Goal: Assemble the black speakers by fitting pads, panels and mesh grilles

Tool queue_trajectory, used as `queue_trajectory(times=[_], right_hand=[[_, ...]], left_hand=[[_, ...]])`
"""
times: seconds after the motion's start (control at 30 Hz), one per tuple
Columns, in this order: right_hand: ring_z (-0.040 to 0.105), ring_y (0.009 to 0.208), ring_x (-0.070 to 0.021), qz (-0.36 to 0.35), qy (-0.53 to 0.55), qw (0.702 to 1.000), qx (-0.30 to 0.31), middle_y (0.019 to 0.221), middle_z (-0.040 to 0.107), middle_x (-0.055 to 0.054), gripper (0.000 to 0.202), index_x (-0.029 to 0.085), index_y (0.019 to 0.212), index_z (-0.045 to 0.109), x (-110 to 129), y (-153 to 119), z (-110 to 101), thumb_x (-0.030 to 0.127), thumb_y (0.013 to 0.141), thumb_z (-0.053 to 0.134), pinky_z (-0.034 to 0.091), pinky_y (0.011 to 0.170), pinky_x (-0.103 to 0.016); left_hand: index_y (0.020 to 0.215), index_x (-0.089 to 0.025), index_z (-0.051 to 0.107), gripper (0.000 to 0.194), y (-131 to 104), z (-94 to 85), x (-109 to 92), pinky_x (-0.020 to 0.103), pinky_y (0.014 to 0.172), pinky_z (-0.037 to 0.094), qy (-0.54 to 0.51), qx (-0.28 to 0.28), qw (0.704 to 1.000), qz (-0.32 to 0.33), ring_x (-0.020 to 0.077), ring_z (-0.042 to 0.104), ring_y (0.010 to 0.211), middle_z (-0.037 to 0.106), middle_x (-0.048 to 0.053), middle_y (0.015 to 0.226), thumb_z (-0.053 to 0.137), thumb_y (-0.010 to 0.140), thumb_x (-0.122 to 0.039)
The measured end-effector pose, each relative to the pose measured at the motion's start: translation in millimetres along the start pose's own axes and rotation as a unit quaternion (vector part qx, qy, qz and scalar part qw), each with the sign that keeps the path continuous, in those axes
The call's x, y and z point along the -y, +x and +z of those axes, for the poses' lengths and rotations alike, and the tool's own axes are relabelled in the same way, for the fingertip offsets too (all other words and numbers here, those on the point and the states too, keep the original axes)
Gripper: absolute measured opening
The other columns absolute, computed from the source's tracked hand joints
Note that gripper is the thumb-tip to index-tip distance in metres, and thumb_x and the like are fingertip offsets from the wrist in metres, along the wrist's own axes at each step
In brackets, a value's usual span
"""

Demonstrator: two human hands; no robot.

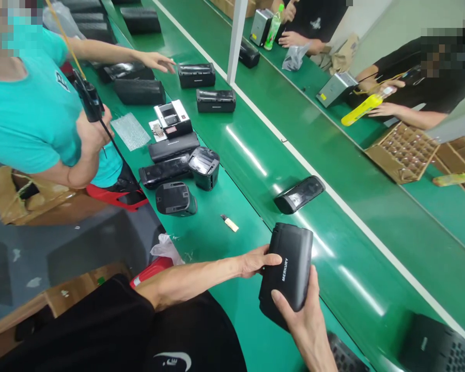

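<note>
A black speaker (289,243) with white MERKURY lettering is held up over the near side of the green bench, tilted. My left hand (256,261) grips its left side, thumb on the lettered face. Around its lower right edge is wrapped my right hand (304,310), its thumb also lying on that face; the fingers behind are partly hidden. Just beyond, another black speaker (300,195) lies on the green conveyor belt (251,181). To the left on the bench are a small cutter-like tool with a pale yellow handle (230,223) and two upright speakers (174,199).
A co-worker in a turquoise shirt (34,119) reaches toward speakers (197,76) on the belt. A white-and-black device (173,118) and bubble wrap (130,130) sit nearby. Across the belt, people work beside a partitioned carton (403,152). A white post (236,41) rises behind.
</note>
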State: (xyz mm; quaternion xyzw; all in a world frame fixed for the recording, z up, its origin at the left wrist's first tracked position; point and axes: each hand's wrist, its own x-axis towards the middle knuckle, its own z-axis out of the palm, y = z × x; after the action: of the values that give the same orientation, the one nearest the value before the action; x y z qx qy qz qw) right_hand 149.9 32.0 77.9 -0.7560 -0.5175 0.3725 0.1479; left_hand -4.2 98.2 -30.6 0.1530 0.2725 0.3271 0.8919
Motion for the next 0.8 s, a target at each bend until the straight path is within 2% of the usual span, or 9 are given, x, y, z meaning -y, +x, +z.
queue_trajectory(times=[0.17, 0.27, 0.33, 0.4, 0.47, 0.57, 0.63, 0.7, 0.8], right_hand=[[0.049, 0.147, -0.0438, 0.005, 0.020, 0.999, 0.033, 0.168, 0.040, -0.019, 0.130, 0.022, 0.173, 0.006, -14, 15, 0, 0.070, 0.075, 0.078, 0.047, 0.112, -0.057], [0.048, 0.147, -0.0435, -0.006, 0.034, 0.998, 0.055, 0.167, 0.041, -0.019, 0.133, 0.022, 0.173, 0.009, -25, 26, -6, 0.069, 0.071, 0.081, 0.046, 0.114, -0.058], [0.046, 0.148, -0.0436, -0.018, 0.054, 0.997, 0.045, 0.169, 0.036, -0.019, 0.127, 0.024, 0.172, 0.016, -30, 23, -7, 0.068, 0.072, 0.082, 0.046, 0.114, -0.059], [0.043, 0.150, -0.0443, -0.021, 0.088, 0.996, -0.001, 0.172, 0.028, -0.018, 0.125, 0.026, 0.171, 0.017, -30, 11, 1, 0.067, 0.072, 0.082, 0.049, 0.112, -0.058], [0.040, 0.152, -0.0452, -0.009, 0.121, 0.990, -0.071, 0.172, 0.025, -0.019, 0.126, 0.025, 0.170, 0.016, -24, -5, 20, 0.068, 0.072, 0.082, 0.049, 0.112, -0.058], [0.044, 0.147, -0.0443, 0.046, 0.139, 0.969, -0.199, 0.163, 0.037, -0.023, 0.113, 0.019, 0.164, 0.025, -7, -25, 57, 0.073, 0.078, 0.074, 0.048, 0.114, -0.059], [0.048, 0.143, -0.0437, 0.075, 0.144, 0.953, -0.254, 0.156, 0.043, -0.023, 0.104, 0.019, 0.159, 0.033, -1, -35, 71, 0.075, 0.081, 0.070, 0.049, 0.113, -0.058], [0.046, 0.145, -0.0440, 0.052, 0.164, 0.958, -0.229, 0.156, 0.044, -0.022, 0.098, 0.021, 0.157, 0.038, -8, -42, 68, 0.073, 0.081, 0.072, 0.051, 0.111, -0.058], [0.045, 0.148, -0.0431, -0.041, 0.246, 0.965, -0.078, 0.162, 0.042, -0.018, 0.080, 0.029, 0.155, 0.046, -38, -45, 33, 0.072, 0.090, 0.062, 0.053, 0.107, -0.058]], left_hand=[[0.128, -0.016, 0.069, 0.089, 3, 15.5, 5, 0.038, 0.086, 0.053, -0.033, 0.004, 0.997, 0.068, 0.0271, 0.071, 0.096, 0.075, 0.015, 0.110, 0.093, 0.062, -0.070], [0.128, -0.015, 0.068, 0.090, 7, 21.6, 7, 0.038, 0.087, 0.054, -0.063, -0.038, 0.995, 0.073, 0.0265, 0.071, 0.095, 0.075, 0.015, 0.111, 0.095, 0.060, -0.067], [0.128, -0.015, 0.067, 0.092, 9, 23.5, 7, 0.039, 0.088, 0.054, -0.081, -0.074, 0.992, 0.070, 0.0259, 0.071, 0.095, 0.074, 0.014, 0.110, 0.096, 0.058, -0.066], [0.126, -0.014, 0.066, 0.090, 11, 25.3, 5, 0.039, 0.088, 0.054, -0.096, -0.112, 0.986, 0.078, 0.0248, 0.070, 0.093, 0.074, 0.013, 0.106, 0.096, 0.059, -0.066], [0.124, -0.015, 0.064, 0.087, 12, 27.8, 3, 0.039, 0.088, 0.054, -0.097, -0.141, 0.981, 0.087, 0.0239, 0.070, 0.091, 0.074, 0.011, 0.104, 0.097, 0.060, -0.064], [0.125, -0.017, 0.062, 0.087, 13, 30.3, 2, 0.039, 0.090, 0.054, -0.082, -0.168, 0.977, 0.099, 0.0231, 0.070, 0.092, 0.074, 0.010, 0.107, 0.100, 0.058, -0.057], [0.126, -0.017, 0.062, 0.087, 14, 27.9, 0, 0.038, 0.089, 0.055, -0.079, -0.171, 0.977, 0.098, 0.0227, 0.070, 0.090, 0.075, 0.009, 0.105, 0.100, 0.058, -0.055], [0.122, -0.014, 0.066, 0.081, 11, 21.3, -5, 0.039, 0.087, 0.055, -0.094, -0.129, 0.986, 0.047, 0.0237, 0.071, 0.085, 0.076, 0.009, 0.098, 0.094, 0.063, -0.061], [0.118, -0.008, 0.071, 0.080, -2, 11.3, -13, 0.043, 0.091, 0.055, -0.122, 0.000, 0.988, -0.092, 0.0294, 0.074, 0.091, 0.078, 0.016, 0.100, 0.074, 0.078, -0.077]])
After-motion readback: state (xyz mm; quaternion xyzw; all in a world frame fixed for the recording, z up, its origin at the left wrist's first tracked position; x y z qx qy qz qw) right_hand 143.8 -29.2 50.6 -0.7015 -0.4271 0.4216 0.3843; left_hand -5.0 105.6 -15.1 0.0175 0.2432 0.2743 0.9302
